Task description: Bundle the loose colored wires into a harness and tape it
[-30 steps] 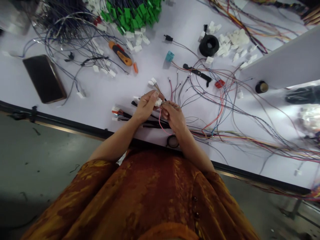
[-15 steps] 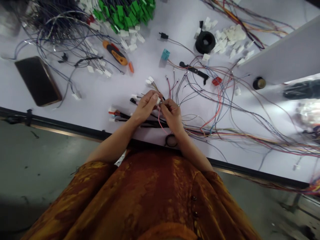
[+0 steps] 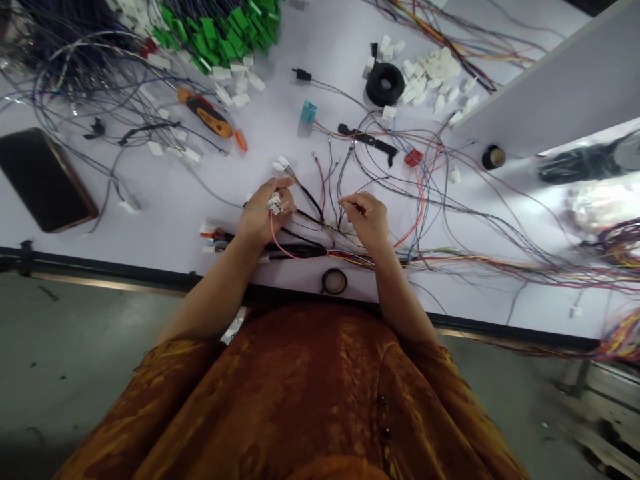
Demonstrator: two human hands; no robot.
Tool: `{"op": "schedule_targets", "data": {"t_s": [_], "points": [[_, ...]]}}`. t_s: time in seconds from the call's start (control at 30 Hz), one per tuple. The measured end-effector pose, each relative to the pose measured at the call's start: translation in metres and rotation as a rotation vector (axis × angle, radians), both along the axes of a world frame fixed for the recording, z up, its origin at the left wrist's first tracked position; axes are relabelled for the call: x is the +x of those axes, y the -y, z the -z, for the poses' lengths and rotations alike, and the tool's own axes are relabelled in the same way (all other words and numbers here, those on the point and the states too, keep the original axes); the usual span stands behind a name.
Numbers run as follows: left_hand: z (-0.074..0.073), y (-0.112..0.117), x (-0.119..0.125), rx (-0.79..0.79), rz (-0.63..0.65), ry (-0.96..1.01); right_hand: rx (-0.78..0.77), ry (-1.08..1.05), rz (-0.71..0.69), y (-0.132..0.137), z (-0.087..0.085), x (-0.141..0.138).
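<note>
My left hand [image 3: 256,219] is closed around a white connector housing [image 3: 275,204], whose open face shows. A pink wire [image 3: 277,238] runs from that connector down to the black-sleeved wire bundle [image 3: 306,251] lying along the table. To the right, my right hand [image 3: 373,223] is raised in a pinch, thumb against forefinger; whatever may be between the fingertips is too small to tell. Several loose wires with metal terminals [image 3: 315,155] fan out between and beyond my hands. A small white connector pair [image 3: 281,163] lies just past my left hand.
A black tape roll [image 3: 385,85], teal connector [image 3: 309,111], black bracket [image 3: 367,140] and red connector [image 3: 413,158] lie beyond my hands. At left are a phone [image 3: 47,180], an orange-handled tool [image 3: 205,113] and green connectors [image 3: 220,30]. Another tape ring [image 3: 334,281] lies near the front edge.
My hands have parted: the left moved left with the white connector, the right moved right, away from it. The whole view has shifted somewhat.
</note>
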State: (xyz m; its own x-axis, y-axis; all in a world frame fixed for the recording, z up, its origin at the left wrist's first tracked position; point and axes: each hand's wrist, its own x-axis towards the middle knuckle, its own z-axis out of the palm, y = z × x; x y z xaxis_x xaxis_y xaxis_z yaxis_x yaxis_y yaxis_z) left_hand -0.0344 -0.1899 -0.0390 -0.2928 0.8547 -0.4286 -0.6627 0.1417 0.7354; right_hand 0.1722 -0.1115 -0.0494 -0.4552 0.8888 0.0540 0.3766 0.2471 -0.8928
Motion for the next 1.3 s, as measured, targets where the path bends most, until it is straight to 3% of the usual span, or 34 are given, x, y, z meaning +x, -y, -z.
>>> {"op": "schedule_targets", "data": {"t_s": [0.17,0.27,0.33,0.6,0.77,0.9,1.1,1.3], "points": [[0.007,0.009,0.008,0.173,0.03,-0.279,0.033,0.275,-0.092,0.0,-0.009,-0.028],[0.005,0.014,0.011,0.137,0.087,-0.451,-0.001,0.423,-0.097,0.002,-0.012,-0.045],[0.003,0.015,0.012,0.064,0.129,-0.49,-0.01,0.392,-0.12,0.002,-0.011,-0.048],[0.008,0.005,0.014,-0.096,0.199,-0.333,-0.228,0.03,-0.159,0.007,0.001,-0.028],[0.008,0.001,0.018,-0.15,0.266,-0.274,-0.152,0.046,-0.16,0.014,-0.003,-0.03],[0.008,0.001,0.018,-0.154,0.25,-0.24,-0.154,-0.001,-0.186,0.016,-0.003,-0.031],[0.009,-0.004,0.017,-0.155,0.322,-0.189,-0.221,-0.122,-0.201,0.016,0.003,-0.024],[0.01,-0.004,0.02,-0.097,0.18,-0.213,-0.264,-0.146,-0.141,0.02,0.003,-0.029]]}}
